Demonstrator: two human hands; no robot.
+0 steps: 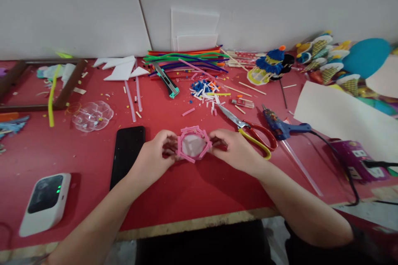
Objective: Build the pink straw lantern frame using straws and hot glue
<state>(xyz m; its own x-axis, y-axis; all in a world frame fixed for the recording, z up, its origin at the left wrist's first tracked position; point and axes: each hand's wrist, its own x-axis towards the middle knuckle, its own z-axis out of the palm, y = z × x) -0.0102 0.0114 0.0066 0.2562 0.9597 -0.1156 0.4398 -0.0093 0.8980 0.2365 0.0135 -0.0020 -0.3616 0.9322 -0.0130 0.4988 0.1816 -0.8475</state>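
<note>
A small pink basket made of stacked straw pieces [194, 144] sits on the red table [192, 192], with a pale base inside it. My left hand [155, 155] grips its left side, fingers curled against the straws. Pinching its right side is my right hand [234, 149]. Both hands rest low on the table near the front edge.
A black phone [127, 152] lies just left of my left hand, and a white device [45, 203] at the front left. Red-handled scissors [251, 130], a blue glue gun [284, 127] with its cord, cut straw bits [205, 90], a clear plastic tray [92, 116], a utility knife [167, 80] and white paper [345, 122] surround them.
</note>
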